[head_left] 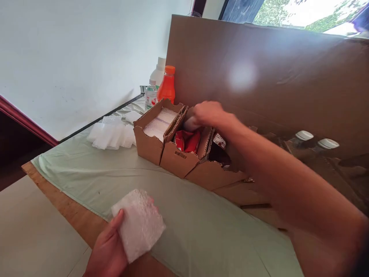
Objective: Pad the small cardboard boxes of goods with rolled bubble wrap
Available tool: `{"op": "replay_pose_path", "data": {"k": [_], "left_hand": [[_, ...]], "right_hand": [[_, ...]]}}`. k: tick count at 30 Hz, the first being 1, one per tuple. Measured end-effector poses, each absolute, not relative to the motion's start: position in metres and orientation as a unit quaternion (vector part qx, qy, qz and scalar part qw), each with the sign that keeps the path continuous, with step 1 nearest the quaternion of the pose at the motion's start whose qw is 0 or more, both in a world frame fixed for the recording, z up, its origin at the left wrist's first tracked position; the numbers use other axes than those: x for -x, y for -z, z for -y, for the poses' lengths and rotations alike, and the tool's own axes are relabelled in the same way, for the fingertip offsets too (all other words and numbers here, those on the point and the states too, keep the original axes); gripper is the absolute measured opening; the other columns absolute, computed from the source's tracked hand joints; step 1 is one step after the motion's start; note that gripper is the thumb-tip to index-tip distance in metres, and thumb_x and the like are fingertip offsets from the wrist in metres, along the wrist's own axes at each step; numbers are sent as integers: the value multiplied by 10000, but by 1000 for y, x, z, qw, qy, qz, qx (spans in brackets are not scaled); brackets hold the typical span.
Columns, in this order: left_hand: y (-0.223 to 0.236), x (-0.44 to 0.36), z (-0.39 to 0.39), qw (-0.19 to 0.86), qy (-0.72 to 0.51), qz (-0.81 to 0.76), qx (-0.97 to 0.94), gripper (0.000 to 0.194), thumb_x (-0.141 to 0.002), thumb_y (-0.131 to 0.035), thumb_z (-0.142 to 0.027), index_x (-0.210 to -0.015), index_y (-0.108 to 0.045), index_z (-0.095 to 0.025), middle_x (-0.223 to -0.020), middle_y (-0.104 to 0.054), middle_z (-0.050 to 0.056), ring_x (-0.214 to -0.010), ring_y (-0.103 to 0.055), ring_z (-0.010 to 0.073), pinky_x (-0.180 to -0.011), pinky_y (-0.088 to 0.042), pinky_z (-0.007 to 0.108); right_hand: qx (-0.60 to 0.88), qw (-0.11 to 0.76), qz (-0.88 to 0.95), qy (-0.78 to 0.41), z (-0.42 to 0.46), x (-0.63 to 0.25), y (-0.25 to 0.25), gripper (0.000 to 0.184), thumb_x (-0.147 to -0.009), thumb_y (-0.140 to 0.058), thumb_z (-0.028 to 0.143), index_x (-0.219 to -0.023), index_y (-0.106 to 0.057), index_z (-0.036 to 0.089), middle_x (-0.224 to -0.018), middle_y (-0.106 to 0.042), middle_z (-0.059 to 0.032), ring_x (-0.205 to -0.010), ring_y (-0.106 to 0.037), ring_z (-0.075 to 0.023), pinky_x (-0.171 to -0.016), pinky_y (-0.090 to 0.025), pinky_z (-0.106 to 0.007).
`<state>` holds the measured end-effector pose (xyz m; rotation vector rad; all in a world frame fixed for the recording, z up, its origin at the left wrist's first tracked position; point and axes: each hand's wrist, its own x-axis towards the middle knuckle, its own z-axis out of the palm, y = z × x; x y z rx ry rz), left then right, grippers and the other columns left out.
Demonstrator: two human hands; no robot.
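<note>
My left hand grips a white bubble wrap pouch by its left edge, thumb on top, above the front of the table. A faint pink patch shows at the pouch's upper right edge. My right hand reaches down into the middle cardboard box, over a red packet. Its fingertips are partly hidden inside, and whether they hold anything cannot be seen. Just left stands a cardboard box holding bubble wrap pouches. To the right, another box holds dark packets.
Loose bubble wrap pouches lie on the green cloth at the left. Behind the boxes stand an orange bottle, a clear bottle and a white one. A tall cardboard panel backs the table. White-capped containers stand right.
</note>
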<state>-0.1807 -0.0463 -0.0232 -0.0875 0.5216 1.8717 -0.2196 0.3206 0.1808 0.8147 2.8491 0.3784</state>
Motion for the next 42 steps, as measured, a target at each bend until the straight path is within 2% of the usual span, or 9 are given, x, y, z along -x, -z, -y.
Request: {"op": "replay_pose_path", "data": {"k": [5,8,11,15,20,25,32,38,42], "left_hand": [[11,176,23,488,-819,-288,90,436,-951,-569,-551,-1191,-726,-223,-1250,-737,88,-1354,-563,310,-1179,-408,480],[-1,173,11,455,-826,-327,67,583,-876,-598,-666,-1237,-688,-217,-1259,-722,101,-1305,-597,325,-1079,-510,461],[-7,176,18,423,-816,-389,56,501,-762,-764,-538,-1141,-717,-214,-1125,-757,88,-1181,-671,300,-973,-573,373],[-14,211,54,326,-732,-598,-15,574,-736,-763,-388,-1249,-655,-154,-1079,-748,111,-1090,-691,336,-946,-565,432],[-24,294,74,-35,-306,-917,-254,607,-857,-593,-283,-1444,-512,-151,-1360,-626,190,-1316,-539,400,-1113,-395,550],[1,337,60,-116,-36,-919,-375,657,-876,-613,-229,-1502,-442,-124,-1619,-310,272,-1521,-222,452,-1180,-101,704],[24,336,74,-125,-66,-922,-361,498,-965,-508,-271,-1437,-510,-112,-1591,-352,277,-1510,-270,428,-1183,-179,660],[29,355,76,-165,-219,-878,-392,344,-963,-494,-233,-1280,-606,-303,-1686,-262,-22,-1524,-239,434,-1215,-120,700],[27,349,75,-182,-224,-870,-401,483,-911,-564,-241,-1383,-510,-329,-1703,-207,-4,-1501,-259,483,-1192,-155,735]], "right_hand": [[-234,-200,-926,-218,-242,145,-212,284,-978,-513,441,-970,-704,231,-1053,-681,-130,-1060,-647,-376,-897,-496,-578],[-31,-274,-935,-222,-168,107,-168,278,-989,-435,260,-903,-698,228,-1276,-645,-131,-1010,-631,-341,-872,-495,-548],[150,-198,-965,-85,-115,89,-111,225,-965,-505,179,-1084,-696,185,-1262,-668,-110,-1051,-621,-265,-935,-492,-452],[93,-198,-972,85,-110,66,-73,331,-962,-593,308,-1264,-612,175,-1404,-601,-129,-1240,-563,-284,-1065,-413,-524],[-23,-179,-980,81,-143,24,-52,188,-937,-552,189,-1076,-677,176,-1250,-686,-178,-1015,-673,-313,-856,-524,-527],[-43,-142,-986,75,-151,-7,-24,226,-917,-513,169,-1013,-715,204,-1161,-732,-152,-903,-716,-293,-741,-573,-471],[-66,-154,-981,102,-162,-30,-14,221,-919,-538,186,-996,-741,227,-1053,-765,-106,-882,-737,-252,-722,-602,-394],[-163,-215,-963,23,-209,-55,-94,194,-961,-535,287,-1059,-703,277,-1106,-757,-97,-978,-725,-272,-847,-570,-446],[-288,-219,-929,-78,-262,-83,-137,251,-963,-516,446,-1091,-674,300,-1149,-742,-136,-1072,-695,-307,-917,-527,-462]]}}
